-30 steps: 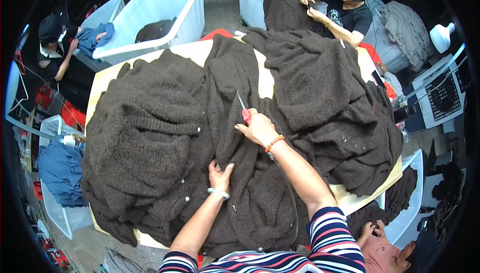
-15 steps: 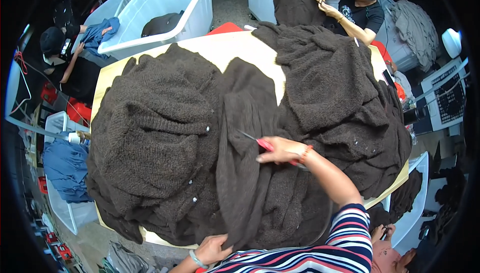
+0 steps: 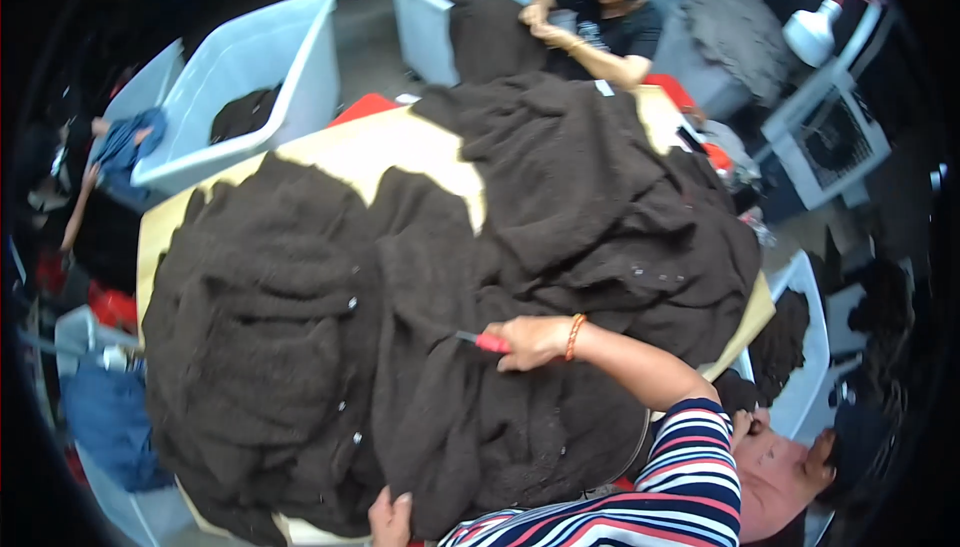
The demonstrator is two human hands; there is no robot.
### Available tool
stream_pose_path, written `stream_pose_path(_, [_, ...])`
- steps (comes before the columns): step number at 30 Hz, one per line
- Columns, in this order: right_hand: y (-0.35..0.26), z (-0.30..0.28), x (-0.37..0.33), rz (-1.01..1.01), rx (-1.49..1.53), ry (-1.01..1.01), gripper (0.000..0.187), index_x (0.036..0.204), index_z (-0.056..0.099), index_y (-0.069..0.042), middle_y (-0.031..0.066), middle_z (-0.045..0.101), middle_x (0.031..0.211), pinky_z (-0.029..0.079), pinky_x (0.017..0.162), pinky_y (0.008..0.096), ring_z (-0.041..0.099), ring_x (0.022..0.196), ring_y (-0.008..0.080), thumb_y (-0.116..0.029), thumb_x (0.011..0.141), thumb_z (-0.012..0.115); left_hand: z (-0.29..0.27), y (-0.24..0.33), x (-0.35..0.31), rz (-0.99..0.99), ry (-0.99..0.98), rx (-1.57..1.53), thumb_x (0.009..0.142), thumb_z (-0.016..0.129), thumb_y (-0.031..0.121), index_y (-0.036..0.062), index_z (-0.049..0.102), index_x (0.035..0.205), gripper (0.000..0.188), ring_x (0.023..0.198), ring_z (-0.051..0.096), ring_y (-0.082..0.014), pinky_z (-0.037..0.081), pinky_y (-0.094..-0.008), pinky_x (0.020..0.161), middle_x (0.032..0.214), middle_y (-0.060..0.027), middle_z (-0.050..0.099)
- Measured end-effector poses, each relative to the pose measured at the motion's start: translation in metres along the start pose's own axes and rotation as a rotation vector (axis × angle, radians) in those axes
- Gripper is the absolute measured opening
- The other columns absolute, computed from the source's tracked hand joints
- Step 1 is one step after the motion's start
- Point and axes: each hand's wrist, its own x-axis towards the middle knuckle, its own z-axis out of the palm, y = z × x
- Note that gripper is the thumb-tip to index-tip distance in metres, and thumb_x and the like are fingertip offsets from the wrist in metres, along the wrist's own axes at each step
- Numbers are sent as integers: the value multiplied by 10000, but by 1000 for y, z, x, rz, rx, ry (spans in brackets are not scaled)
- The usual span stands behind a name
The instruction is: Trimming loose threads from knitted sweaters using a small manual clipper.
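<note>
My right hand (image 3: 534, 342) is closed round red-handled thread snips (image 3: 490, 343), their thin metal tip pointing left over a dark brown knit garment (image 3: 425, 277). This long, narrow piece of knit lies down the middle of the table. At its near end my left hand (image 3: 390, 517), partly cut off by the lower edge, pinches the fabric's edge. Left of it is a large heap of brown knitwear (image 3: 250, 337) with small shiny buttons. Another brown knit pile (image 3: 590, 177) lies to the right. Motion blurs the picture somewhat.
The pale wooden table (image 3: 340, 152) shows beyond the heaps. White bins (image 3: 310, 77) stand past its far edge. A co-worker (image 3: 610, 22) sits at the far right, another person (image 3: 790, 467) at the near right. Blue cloth (image 3: 110, 422) fills a bin at left.
The whole view has swung and tilted, so the table appears farther left and lower. My right hand with the snips sits a little nearer along the garment; my left hand still holds its near edge.
</note>
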Motion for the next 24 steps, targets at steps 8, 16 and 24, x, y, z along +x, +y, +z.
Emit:
stream_pose_path(8, [-18, 30, -121, 14, 346, -380, 527, 1341, 493, -49, 107, 643, 1047, 481, 859, 337, 606, 963, 194, -248, 889, 679, 16, 35, 36, 218, 231, -510, 791, 465, -10, -80, 536, 1290, 509, 1146, 582, -251, 414, -335, 1035, 1253, -165, 611])
stream_pose_path(16, [-28, -31, 13, 50, 295, 613, 799, 1311, 509, 11, 240, 608, 1241, 470, 977, 380, 594, 1171, 307, -492, 751, 776, 95, 73, 23, 802, -762, 411, 712, 460, -91, 41, 637, 1225, 559, 1091, 615, -298, 481, -343, 962, 1215, -170, 631])
stream_pose_path(24, [-8, 32, 166, 273, 71, 534, 458, 1181, 526, -4, 257, 647, 1132, 500, 934, 435, 615, 1105, 400, -182, 775, 641, 82, 59, -9, 443, -704, 429, 754, 487, -31, 16, 715, 1051, 378, 923, 680, -262, 539, -322, 823, 1037, -151, 695])
